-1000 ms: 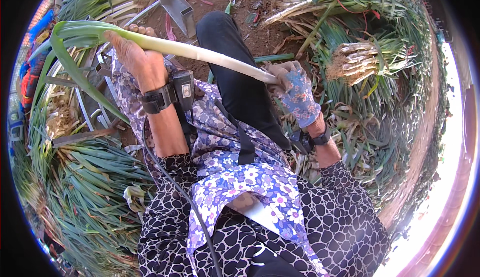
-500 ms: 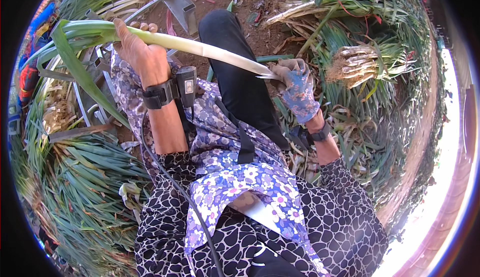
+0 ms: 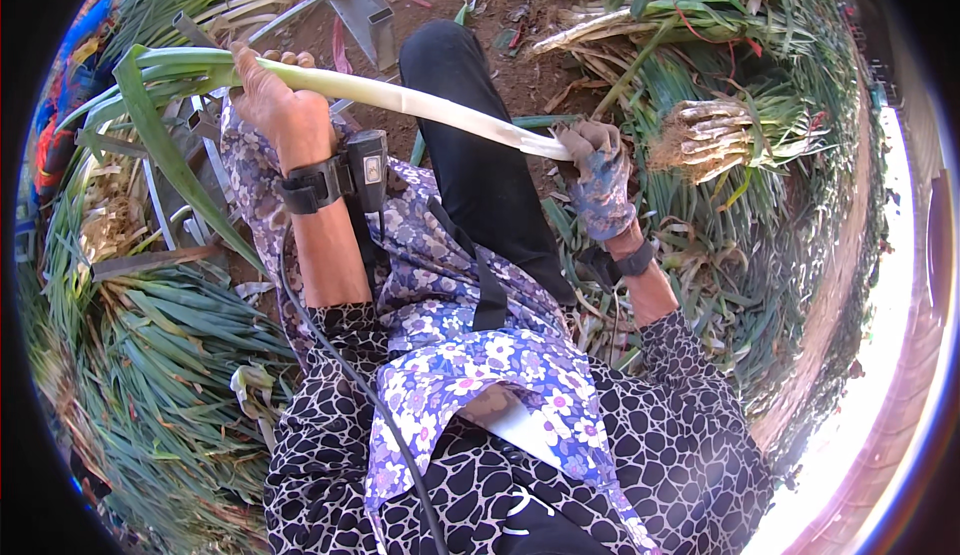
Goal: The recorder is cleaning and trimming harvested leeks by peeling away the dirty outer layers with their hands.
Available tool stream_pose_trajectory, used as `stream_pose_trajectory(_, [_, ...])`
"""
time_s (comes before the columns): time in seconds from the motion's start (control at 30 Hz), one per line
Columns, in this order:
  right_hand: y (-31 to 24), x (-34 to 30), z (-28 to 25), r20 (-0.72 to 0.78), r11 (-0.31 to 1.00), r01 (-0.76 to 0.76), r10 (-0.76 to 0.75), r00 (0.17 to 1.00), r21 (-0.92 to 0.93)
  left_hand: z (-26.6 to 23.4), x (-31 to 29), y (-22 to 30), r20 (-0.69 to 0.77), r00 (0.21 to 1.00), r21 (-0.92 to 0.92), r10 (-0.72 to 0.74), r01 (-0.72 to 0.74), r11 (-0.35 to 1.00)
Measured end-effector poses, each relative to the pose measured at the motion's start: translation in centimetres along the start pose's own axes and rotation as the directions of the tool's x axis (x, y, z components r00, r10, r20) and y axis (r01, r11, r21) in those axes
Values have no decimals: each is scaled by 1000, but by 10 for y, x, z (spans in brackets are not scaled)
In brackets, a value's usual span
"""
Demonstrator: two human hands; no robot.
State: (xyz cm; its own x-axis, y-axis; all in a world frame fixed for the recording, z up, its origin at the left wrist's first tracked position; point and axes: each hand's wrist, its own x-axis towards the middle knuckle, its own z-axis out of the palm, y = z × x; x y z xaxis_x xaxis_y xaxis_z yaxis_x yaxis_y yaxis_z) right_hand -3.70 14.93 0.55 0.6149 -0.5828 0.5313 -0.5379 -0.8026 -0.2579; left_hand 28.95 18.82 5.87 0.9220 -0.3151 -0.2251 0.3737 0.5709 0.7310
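Observation:
A long green onion (image 3: 420, 103) stretches across in front of me, above my dark-trousered knee. My bare left hand (image 3: 288, 115) is closed around it where the white stalk turns green. Beyond that hand the green leaves (image 3: 160, 120) hang bent down to the left. At the white lower end, my right hand (image 3: 598, 177), in a patterned glove with darkened fingers, is closed on the tip. The fingers hide the very end, and whether they also pinch a loose skin cannot be made out.
A tied bunch of onions (image 3: 715, 135) lies right of my gloved hand, roots towards me. Large heaps of onions (image 3: 190, 355) lie at left, more bunches (image 3: 640, 15) at far right. Metal bars (image 3: 365, 15) stand at far left of my knee. Peelings (image 3: 690, 255) litter the right.
My right hand has moved slightly right and turned a little. The loose white strip that showed at its fingertips is no longer visible. My left hand stays almost where it was.

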Motion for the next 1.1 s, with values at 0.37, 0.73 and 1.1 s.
stream_pose_trajectory(0.37, [0, 12, -12, 553, 549, -610, 292, 780, 571, -10, 23, -30, 428, 894, -183, -134, 232, 955])
stream_pose_trajectory(0.73, [2, 10, -12, 223, 985, -70, 34, 974, 157, -7, 20, -24, 190, 979, -114, -67, 90, 989])
stream_pose_trajectory(1.1, [1, 4, -1, 71, 996, 15, -21, 997, 83, -4, 6, -22, 17, 999, 70, 45, -46, 996])
